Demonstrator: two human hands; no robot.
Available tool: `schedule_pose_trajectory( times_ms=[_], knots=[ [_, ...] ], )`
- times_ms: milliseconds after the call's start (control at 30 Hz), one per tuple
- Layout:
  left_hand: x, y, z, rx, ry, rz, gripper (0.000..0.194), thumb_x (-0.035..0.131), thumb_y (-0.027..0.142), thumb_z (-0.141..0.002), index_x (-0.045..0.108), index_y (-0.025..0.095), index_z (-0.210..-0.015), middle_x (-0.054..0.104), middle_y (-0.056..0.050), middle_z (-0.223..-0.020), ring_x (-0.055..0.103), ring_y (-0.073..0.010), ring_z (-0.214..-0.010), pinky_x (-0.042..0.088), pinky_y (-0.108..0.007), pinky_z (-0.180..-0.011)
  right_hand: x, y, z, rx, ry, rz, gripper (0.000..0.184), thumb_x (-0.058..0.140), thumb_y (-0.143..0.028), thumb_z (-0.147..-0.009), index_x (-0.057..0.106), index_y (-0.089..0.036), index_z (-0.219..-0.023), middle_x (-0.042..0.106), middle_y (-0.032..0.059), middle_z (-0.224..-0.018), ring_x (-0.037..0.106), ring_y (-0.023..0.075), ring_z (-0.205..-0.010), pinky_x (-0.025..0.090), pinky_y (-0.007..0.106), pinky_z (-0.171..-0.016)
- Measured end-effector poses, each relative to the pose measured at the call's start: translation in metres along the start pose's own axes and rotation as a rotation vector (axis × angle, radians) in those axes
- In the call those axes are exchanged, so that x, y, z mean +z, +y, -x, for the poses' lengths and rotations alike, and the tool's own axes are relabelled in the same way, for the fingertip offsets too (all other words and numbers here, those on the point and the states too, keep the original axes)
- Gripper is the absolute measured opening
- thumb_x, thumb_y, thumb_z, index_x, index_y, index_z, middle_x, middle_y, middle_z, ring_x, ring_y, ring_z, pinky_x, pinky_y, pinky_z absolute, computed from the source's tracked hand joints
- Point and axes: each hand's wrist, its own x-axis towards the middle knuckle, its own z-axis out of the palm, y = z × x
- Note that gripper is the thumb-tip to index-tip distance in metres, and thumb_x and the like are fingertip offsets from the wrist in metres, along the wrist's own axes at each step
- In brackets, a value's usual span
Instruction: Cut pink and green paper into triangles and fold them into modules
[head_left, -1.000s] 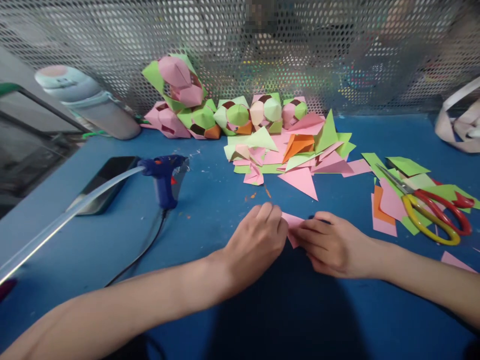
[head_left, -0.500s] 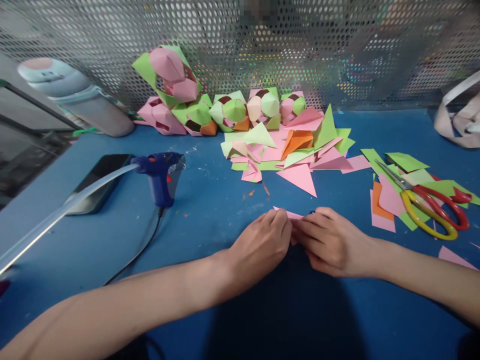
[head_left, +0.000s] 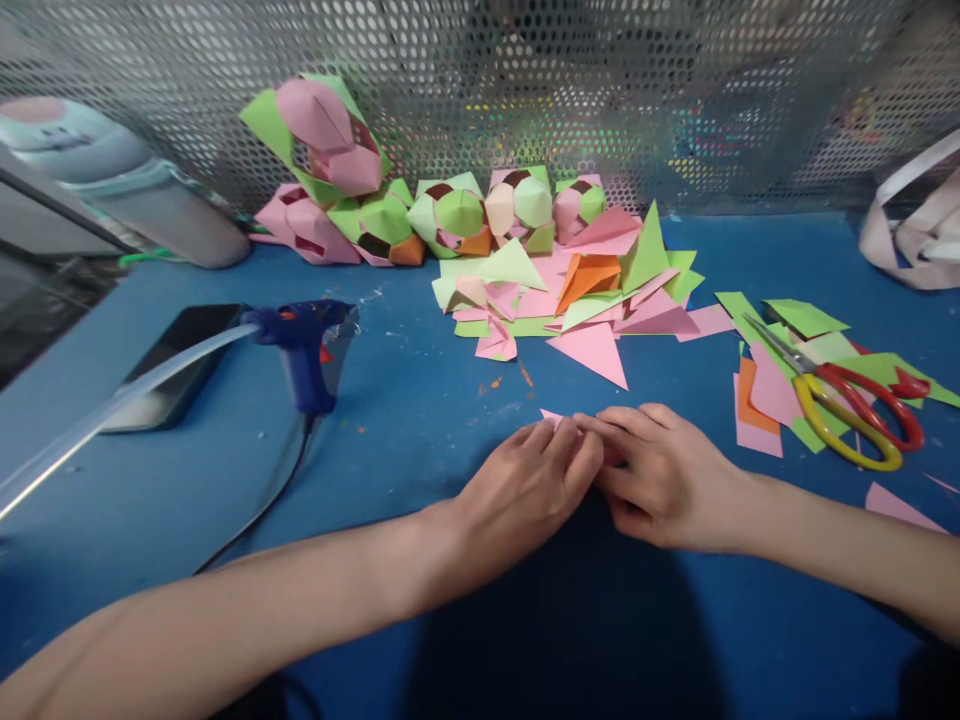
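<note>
A small piece of pink paper (head_left: 551,416) is pinched between my hands, with only a tip of it showing beyond the fingers. My left hand (head_left: 529,480) is closed on its left side, thumb and fingers pressed together. From the other side my right hand (head_left: 656,475) grips it too, and the fingertips of both hands meet. The fingers hide most of the paper, so its folds cannot be seen. Ahead of the hands lies a heap of cut pink, green and orange paper pieces (head_left: 589,345).
A blue glue gun (head_left: 300,355) with a long clear stick stands left, beside a phone (head_left: 176,350). Folded paper shapes (head_left: 457,215) line the perforated metal panel (head_left: 637,90). Scissors (head_left: 855,410) rest on paper scraps at right. A bottle (head_left: 150,190) leans at far left.
My left hand has shifted right until its fingertips meet those of my right hand. Less of the pink paper shows now. The view has drifted slightly, moving the background leftward and up.
</note>
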Motion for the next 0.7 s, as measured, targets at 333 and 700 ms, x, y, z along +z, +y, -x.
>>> schedule_pose_trajectory(
  times_ms=[333,700],
  knots=[
    [-0.001,0.003,-0.001,-0.037,0.105,-0.117,0.027,0.033,0.007,-0.093,0.051,0.011,-0.114,0.067,-0.013,-0.102,0.064,-0.0217,-0.091,0.055,-0.033,-0.076,-0.026,-0.017,0.015,-0.014,-0.121,0.348,0.04,0.056,-0.047,-0.085,0.068,-0.012,-0.099,0.067,0.0152,-0.084,0.056,0.0328,-0.09,0.037,0.05,-0.097],
    [0.0,-0.002,-0.001,0.042,0.057,-0.109,0.028,0.046,0.008,-0.088,0.058,0.01,-0.113,0.063,-0.014,-0.121,0.061,-0.024,-0.09,0.056,-0.035,-0.073,-0.033,-0.017,0.015,0.084,-0.1,0.378,0.041,0.056,-0.051,-0.085,0.07,-0.012,-0.078,0.064,0.013,-0.066,0.058,0.0272,-0.069,0.037,0.054,-0.099]
  ],
)
